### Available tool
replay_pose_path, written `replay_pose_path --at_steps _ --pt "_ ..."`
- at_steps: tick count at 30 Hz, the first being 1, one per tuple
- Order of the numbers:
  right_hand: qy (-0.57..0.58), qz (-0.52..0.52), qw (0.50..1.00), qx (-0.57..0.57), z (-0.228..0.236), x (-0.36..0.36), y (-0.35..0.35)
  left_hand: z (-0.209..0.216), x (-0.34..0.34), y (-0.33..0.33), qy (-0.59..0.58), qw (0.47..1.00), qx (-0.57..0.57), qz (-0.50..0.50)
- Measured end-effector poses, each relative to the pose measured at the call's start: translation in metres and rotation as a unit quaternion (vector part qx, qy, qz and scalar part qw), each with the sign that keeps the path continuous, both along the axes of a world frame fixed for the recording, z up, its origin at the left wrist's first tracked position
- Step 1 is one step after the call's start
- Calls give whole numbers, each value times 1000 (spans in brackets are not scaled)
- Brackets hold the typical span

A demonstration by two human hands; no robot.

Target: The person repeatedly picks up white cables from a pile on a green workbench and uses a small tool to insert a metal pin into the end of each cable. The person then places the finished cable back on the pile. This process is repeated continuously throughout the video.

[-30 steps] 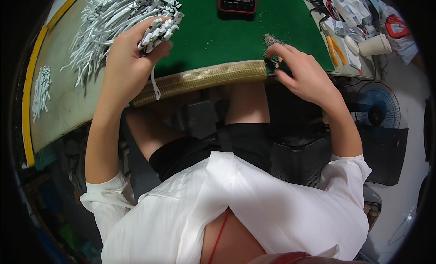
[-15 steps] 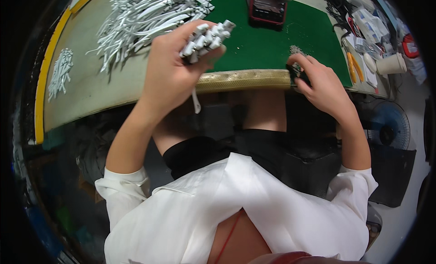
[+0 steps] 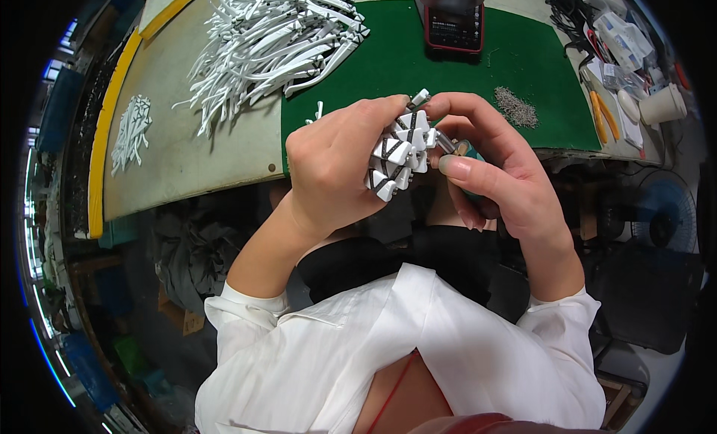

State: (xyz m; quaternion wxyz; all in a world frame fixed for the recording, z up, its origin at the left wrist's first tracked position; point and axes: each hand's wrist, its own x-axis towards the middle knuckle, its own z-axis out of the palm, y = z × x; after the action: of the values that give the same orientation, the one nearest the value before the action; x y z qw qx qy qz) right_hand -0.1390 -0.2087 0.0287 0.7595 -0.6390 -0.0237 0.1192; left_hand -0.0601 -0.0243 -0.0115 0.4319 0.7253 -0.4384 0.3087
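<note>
My left hand [image 3: 332,161] is closed around a bundle of white eyeglass temples [image 3: 396,156], their blocky ends with dark bands facing right. Close against those ends, my right hand [image 3: 504,161] grips a small tool with a metal tip [image 3: 446,141] and what looks like a greenish body, mostly covered by the fingers. That tip points at the bundle; whether it touches a piece, I cannot tell. Both hands are in front of the green mat [image 3: 418,68], over the near table edge. A heap of tiny grey metal parts, like screws [image 3: 515,107], lies on the mat beyond my right hand.
A large pile of white temples [image 3: 276,42] covers the back left, with a smaller bunch [image 3: 132,131] by the yellow edge strip [image 3: 112,120]. A phone [image 3: 454,19] lies at the back. On the right are orange-handled pliers [image 3: 601,113] and a white cup [image 3: 663,105].
My right hand has left the metal parts by the mat's near edge and come to the bundle with the tool. My left hand has brought the bundle lower and to the right.
</note>
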Motion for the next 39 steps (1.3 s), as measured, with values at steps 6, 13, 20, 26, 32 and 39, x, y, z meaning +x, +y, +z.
replay_pose_path --at_steps 6,13,20,26,32,39 --pt "37 -8 997 63 0 -2 0 -6 0 -3 -31 999 -5 7" --pt "5 -13 999 35 -1 -6 -1 2 -4 3 20 999 12 -23" --pt "-16 -44 999 10 6 -10 13 -1 -9 8 371 900 -149 -177" --pt "-15 -49 999 6 5 -11 13 1 -6 5 143 986 -47 -71" --pt "21 -34 998 40 5 -10 13 2 -2 2 -13 1000 2 -12" --pt "-1 -39 999 -11 -11 -10 9 -6 2 7 -48 997 42 -35"
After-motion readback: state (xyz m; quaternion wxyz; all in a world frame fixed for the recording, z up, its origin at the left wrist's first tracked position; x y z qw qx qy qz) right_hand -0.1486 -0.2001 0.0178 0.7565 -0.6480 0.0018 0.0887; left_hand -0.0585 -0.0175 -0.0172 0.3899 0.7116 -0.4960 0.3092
